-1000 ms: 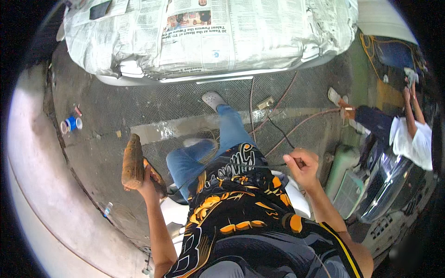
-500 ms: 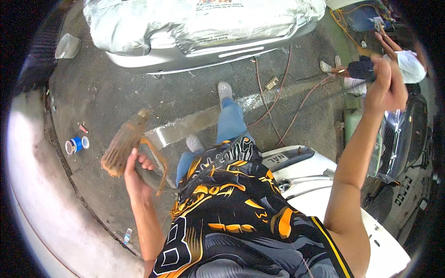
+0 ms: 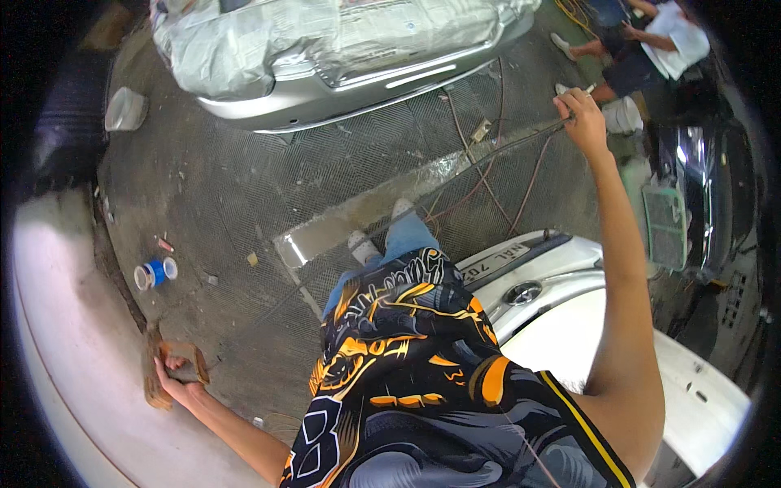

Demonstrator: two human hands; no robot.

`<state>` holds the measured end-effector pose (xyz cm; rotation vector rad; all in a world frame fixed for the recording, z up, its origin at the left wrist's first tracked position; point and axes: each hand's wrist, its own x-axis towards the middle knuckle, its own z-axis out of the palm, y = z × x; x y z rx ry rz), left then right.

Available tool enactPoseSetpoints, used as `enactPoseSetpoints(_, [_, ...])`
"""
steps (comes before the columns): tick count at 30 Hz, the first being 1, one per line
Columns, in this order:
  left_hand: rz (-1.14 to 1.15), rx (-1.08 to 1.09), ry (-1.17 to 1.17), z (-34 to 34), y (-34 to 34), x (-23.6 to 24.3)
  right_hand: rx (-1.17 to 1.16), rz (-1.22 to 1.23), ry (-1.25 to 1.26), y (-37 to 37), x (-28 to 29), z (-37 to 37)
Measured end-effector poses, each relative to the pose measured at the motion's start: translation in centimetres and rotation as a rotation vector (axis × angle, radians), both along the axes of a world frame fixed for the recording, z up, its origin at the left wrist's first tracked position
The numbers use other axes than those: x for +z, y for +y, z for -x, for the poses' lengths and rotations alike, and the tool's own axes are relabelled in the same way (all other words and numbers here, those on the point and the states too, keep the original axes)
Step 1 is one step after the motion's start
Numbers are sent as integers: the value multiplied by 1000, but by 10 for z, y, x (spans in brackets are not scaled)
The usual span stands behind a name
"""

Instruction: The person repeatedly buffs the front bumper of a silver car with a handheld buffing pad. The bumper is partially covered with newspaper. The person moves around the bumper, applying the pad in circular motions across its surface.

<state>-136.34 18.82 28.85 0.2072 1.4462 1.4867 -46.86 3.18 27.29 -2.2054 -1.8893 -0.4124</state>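
My left hand (image 3: 179, 381) is low at the left, with its fingers curled through the loop handle of a dusty orange-brown power tool (image 3: 155, 376). Blur and my hand hide part of the tool, which is near the white body panel (image 3: 77, 342). Up at the right, my right hand (image 3: 584, 122) is closed around a thin black cord (image 3: 521, 141). From that hand the cord stretches down and left across the floor, in front of my legs.
A silver car bumper (image 3: 342, 106) under paper masking stands ahead. A white car lid (image 3: 561, 325) is beside me on the right. Hoses (image 3: 529, 183), a bucket (image 3: 126, 110) and a blue-and-white container (image 3: 150, 275) lie around. Another person (image 3: 671, 41) is at the upper right.
My left hand has carried the power tool down and left to the white panel. My right hand has come lower and inward, and the cord from it now shows clearly. My feet have drawn closer together.
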Motion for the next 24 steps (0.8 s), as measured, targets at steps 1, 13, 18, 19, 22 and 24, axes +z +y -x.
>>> enactPoseSetpoints(1, [26, 80, 68, 3, -4, -5, -135, -17, -38, -15, -21, -7])
enactPoseSetpoints(13, [431, -205, 396, -91, 16, -57, -768, -603, 1432, -83, -149, -34])
enactPoseSetpoints(18, [326, -882, 784, -228, 23, -124, -559, -598, 1126, -91, -138, -27])
enactPoseSetpoints(19, [160, -974, 806, -260, 17, -136, -595, -571, 1039, -96, -136, -23])
enactPoseSetpoints(22, [-197, -1037, 1039, -380, 10, -188, -623, -488, 1034, -119, -136, 1])
enactPoseSetpoints(24, [-265, -1154, 979, -461, -14, -209, -608, -391, 910, -130, -144, 15])
